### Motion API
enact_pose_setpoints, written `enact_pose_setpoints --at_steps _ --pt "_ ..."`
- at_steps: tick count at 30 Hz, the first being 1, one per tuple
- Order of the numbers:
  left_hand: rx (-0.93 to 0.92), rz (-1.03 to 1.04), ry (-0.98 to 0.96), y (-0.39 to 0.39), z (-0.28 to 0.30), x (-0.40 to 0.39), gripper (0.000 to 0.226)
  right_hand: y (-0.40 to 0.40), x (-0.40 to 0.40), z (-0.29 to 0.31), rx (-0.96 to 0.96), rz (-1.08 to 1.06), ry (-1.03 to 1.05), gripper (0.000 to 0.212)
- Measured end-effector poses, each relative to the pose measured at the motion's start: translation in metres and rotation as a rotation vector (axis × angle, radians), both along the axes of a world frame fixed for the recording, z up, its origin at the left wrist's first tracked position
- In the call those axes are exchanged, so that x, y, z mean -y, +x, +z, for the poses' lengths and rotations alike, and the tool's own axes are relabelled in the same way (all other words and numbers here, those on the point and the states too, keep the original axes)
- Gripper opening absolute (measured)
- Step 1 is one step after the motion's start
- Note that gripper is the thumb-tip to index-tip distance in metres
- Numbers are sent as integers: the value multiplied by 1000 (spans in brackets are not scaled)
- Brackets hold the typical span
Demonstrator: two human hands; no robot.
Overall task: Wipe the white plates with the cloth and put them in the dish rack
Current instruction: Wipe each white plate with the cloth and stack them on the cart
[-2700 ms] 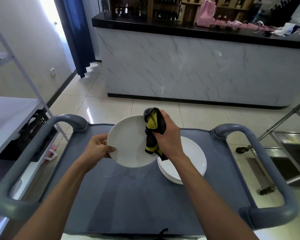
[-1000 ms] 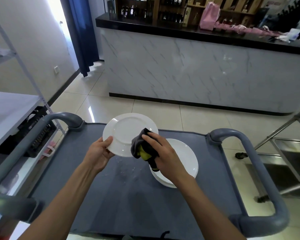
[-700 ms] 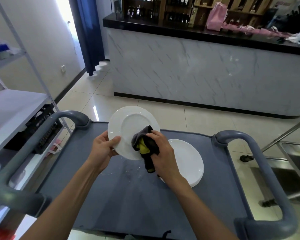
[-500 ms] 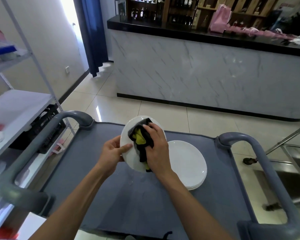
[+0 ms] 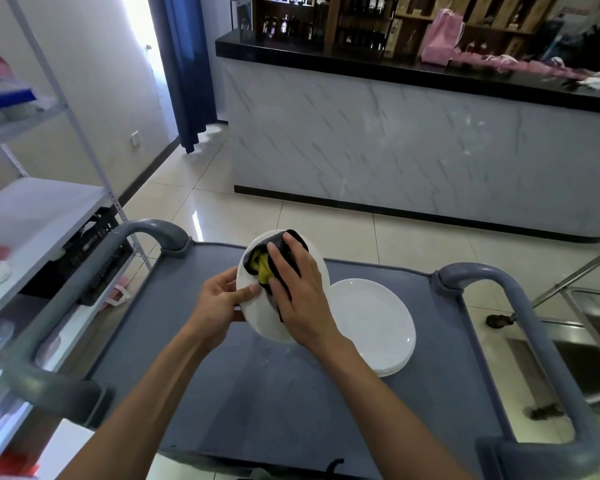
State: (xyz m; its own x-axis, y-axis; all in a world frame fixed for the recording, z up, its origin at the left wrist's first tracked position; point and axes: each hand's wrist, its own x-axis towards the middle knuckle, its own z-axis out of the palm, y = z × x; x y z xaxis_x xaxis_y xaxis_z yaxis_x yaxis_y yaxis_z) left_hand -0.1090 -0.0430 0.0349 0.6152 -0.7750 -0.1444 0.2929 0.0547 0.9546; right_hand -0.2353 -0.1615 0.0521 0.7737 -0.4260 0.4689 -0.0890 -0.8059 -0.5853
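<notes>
Tilted white plate (image 5: 257, 315) under bunched black-yellow cloth (image 5: 262, 268), beside stacked plates (image 5: 374, 327).

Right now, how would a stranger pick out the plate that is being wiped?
Find the grey cart. Above it the left hand holds a tilted white plate, and the right hand presses a black and yellow cloth on it. The other plates lie flat, stacked.

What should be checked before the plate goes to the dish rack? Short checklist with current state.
1. Left hand grips the held plate at its rim: ok.
2. Right hand presses the cloth on the plate face: ok.
3. Plate wiped dry all over: cannot tell; the hand and cloth hide much of it.
4. Dish rack located: not ok, none identifiable in view.
5. Plate stack rests flat on the cart: ok.
6. Cart top dry: not ok, droplets under the plate.
</notes>
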Motion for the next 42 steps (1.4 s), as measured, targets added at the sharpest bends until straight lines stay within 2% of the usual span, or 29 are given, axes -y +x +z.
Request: enact_pose_setpoints --at_steps 5,14,21,24,30,34,39,42 --pt "28 -50 -16 3 2 -1 32 1 0 0 20 11 -188 44" --pt "71 -108 -20 1 9 -6 38 26 3 15 58 3 -244 43" --pt "12 -22 -39 7 1 -12 34 28 41 15 85 -211 40 42" --pt "-28 0 -50 11 -4 -15 38 21 53 10 112 -269 157 42" --pt "-168 88 -99 18 -10 -21 40 5 64 0 132 -384 385 42" --pt "-249 140 -182 26 -7 -20 27 0 56 -3 213 -429 531 41" --pt "-349 186 -288 31 1 -15 30 5 30 -4 346 -474 749 42" --pt "-374 204 -334 32 9 -11 32 11 14 -1 407 -479 755 42"
